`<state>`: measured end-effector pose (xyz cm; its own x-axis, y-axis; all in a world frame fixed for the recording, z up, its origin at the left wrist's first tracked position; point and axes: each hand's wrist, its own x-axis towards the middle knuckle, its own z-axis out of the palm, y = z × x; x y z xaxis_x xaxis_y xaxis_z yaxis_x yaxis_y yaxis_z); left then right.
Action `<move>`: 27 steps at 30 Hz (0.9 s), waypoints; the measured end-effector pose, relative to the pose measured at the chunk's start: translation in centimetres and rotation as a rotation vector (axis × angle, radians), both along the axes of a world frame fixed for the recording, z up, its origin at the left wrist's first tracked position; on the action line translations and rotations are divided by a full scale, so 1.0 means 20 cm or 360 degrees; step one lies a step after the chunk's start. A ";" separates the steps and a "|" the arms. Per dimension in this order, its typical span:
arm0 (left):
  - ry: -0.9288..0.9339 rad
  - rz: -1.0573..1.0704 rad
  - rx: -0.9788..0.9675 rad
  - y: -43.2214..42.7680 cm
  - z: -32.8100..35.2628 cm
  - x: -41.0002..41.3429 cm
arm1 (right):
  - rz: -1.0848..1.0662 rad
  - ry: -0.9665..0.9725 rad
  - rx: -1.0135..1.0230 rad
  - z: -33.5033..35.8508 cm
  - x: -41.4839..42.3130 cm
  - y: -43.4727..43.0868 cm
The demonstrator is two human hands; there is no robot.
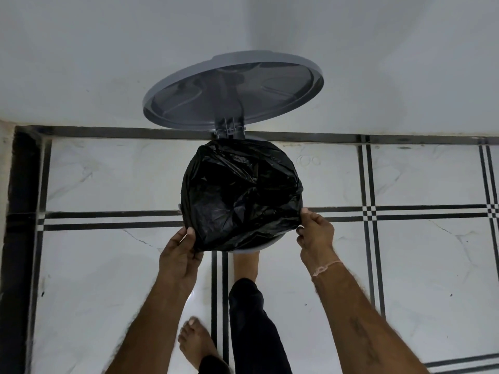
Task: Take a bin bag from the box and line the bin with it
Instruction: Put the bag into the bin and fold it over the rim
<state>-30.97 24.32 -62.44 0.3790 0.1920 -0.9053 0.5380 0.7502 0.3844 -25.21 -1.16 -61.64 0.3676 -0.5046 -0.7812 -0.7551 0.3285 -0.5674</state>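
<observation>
At the round grey pedal bin's (pixel 251 248) near rim, left hand (pixel 179 256) and right hand (pixel 316 238) each pinch the crinkled black plastic bin bag (pixel 240 195) in a closed grip; best pulled down evenly.

The bin (pixel 251 248) is almost wholly covered by the black bin bag (pixel 241 195), the forward foot (pixel 247 265) is partly hidden beneath it, and both forearms are cut off by the lower edge.
</observation>
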 end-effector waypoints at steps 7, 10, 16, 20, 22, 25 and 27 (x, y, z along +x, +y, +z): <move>0.0273 -0.0092 0.0154 -0.06 0.02 -0.02 | -0.0081 -0.0004 0.0075 0.03 0.00 0.04; 0.0279 -0.0054 0.0118 -0.07 0.04 -0.02 | -0.0223 0.0022 0.0239 0.05 -0.01 0.02; 0.0278 0.0069 -0.0019 -0.07 0.08 0.01 | -0.0430 -0.0006 0.0501 0.08 -0.01 -0.01; 0.0138 0.0163 -0.0197 -0.10 0.06 -0.03 | -0.0453 -0.0022 0.0685 0.07 -0.06 0.01; 0.0034 0.0146 -0.0287 -0.11 0.04 -0.07 | -0.0451 0.0005 0.0747 0.05 -0.11 0.02; 0.0004 0.0145 -0.0370 -0.12 0.01 -0.11 | -0.0493 0.0044 0.0794 0.04 -0.16 0.05; 0.0059 0.0155 -0.0348 -0.14 0.01 -0.10 | -0.0555 0.0057 0.0794 0.03 -0.17 0.07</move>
<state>-33.05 21.56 -62.26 0.3340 0.0242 -0.9423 0.4695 0.8625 0.1886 -28.62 0.19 -61.10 0.2159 -0.1603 -0.9632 -0.5706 0.7798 -0.2577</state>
